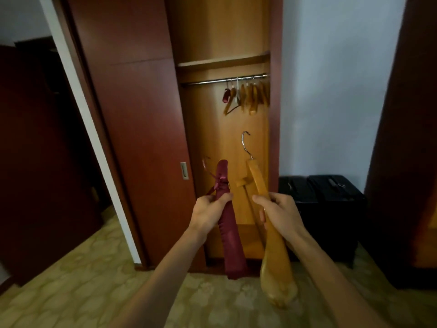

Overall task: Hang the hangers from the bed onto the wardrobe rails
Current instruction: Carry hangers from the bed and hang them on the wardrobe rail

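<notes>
While the person stands facing the open wardrobe, one hanger is held in each hand; entries follow.

Left hand (209, 210): at 6 o'clock of the view, slightly left of centre; fingers and thumb are curled round the middle of the padded hanger, clamped on it.
Padded hanger (230, 233): dark red fabric, a small bow near its neck, held end-on so it runs from 12 to 6 o'clock; its hook (206, 163) is faint against the wood, at 11 o'clock from the hand.
Right hand (277, 215): just beside the left hand, at its 3 o'clock, apart from it; fingers wrapped round the wooden hanger, thumb on top.
Wooden hanger (275, 261): pale varnished wood, broad shoulder end low toward 6 o'clock, metal hook (246, 144) pointing up toward 12 o'clock.
Rail (212, 81): chrome bar under the shelf (223, 61), at 12 o'clock from both hands and well above them.
Hung hangers (251, 97): a bunch on the right half of the rail, mostly wooden, one dark red at the left end; exact count cannot be told.
Sliding door (132, 129): reddish brown, pushed to 9 o'clock, recessed pull near its edge.
Suitcases (324, 197): two black cases on the floor at 3 o'clock, against the pale wall.
Floor (82, 280): yellow-green patterned covering.
</notes>
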`<state>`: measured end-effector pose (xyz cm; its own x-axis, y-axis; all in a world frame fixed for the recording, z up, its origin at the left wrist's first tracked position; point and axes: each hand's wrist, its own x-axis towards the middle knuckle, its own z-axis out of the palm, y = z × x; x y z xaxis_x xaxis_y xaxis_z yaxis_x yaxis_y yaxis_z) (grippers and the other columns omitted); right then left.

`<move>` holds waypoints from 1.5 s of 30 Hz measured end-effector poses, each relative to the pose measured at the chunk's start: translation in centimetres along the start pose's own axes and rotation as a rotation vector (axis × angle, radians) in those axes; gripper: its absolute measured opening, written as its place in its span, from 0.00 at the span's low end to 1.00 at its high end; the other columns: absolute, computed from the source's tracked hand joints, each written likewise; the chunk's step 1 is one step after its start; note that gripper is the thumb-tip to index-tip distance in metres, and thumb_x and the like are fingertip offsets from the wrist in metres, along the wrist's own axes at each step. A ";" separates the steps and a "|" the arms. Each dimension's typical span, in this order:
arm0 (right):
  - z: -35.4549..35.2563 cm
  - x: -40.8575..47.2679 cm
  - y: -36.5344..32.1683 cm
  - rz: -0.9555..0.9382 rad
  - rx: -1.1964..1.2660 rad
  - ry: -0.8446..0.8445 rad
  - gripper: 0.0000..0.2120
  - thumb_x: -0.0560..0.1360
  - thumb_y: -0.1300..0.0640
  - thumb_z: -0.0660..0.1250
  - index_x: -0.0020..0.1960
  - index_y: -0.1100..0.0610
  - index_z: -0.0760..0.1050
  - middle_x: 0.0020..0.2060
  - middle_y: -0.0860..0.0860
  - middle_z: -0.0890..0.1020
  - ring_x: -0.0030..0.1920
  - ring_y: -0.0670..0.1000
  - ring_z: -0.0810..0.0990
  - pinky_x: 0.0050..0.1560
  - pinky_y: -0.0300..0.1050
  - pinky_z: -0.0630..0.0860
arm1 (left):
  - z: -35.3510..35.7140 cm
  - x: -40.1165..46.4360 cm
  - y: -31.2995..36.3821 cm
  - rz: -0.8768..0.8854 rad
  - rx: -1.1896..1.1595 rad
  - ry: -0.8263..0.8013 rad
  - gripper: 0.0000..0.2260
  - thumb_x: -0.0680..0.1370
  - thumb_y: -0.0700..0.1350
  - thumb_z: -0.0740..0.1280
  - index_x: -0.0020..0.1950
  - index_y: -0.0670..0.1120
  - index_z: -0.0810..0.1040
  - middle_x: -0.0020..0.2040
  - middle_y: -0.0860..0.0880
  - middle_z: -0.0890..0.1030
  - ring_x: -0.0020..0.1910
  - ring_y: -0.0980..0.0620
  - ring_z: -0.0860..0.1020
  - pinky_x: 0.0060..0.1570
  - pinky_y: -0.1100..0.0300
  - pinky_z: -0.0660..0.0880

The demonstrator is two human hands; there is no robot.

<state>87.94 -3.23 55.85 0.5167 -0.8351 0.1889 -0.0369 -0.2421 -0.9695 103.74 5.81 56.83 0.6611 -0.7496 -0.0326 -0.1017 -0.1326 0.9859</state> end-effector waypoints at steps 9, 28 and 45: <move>9.1 20.7 1.1 0.005 -0.053 -0.031 0.17 0.78 0.47 0.69 0.35 0.56 0.78 0.25 0.49 0.78 0.30 0.47 0.79 0.42 0.45 0.76 | -3.9 20.3 1.3 0.019 -0.049 0.056 0.13 0.72 0.55 0.75 0.49 0.47 0.84 0.40 0.52 0.87 0.37 0.55 0.86 0.32 0.64 0.77; 20.9 65.1 -0.8 -0.060 -0.106 0.121 0.16 0.76 0.46 0.69 0.41 0.59 0.83 0.26 0.48 0.80 0.30 0.46 0.79 0.38 0.43 0.72 | -8.0 66.2 11.9 0.185 0.020 -0.027 0.11 0.73 0.55 0.73 0.45 0.48 0.84 0.41 0.51 0.86 0.39 0.53 0.84 0.34 0.62 0.76; 20.1 93.9 -4.4 -0.131 -0.032 0.122 0.13 0.75 0.48 0.70 0.38 0.56 0.80 0.31 0.51 0.83 0.36 0.52 0.83 0.38 0.44 0.75 | -4.2 92.1 24.1 0.284 0.048 0.057 0.14 0.73 0.54 0.73 0.50 0.45 0.78 0.45 0.46 0.83 0.43 0.49 0.82 0.40 0.58 0.76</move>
<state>153.79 -70.64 74.70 0.4111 -0.8487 0.3326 -0.0045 -0.3668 -0.9303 165.30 -63.62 78.24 0.6420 -0.7234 0.2541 -0.3224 0.0460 0.9455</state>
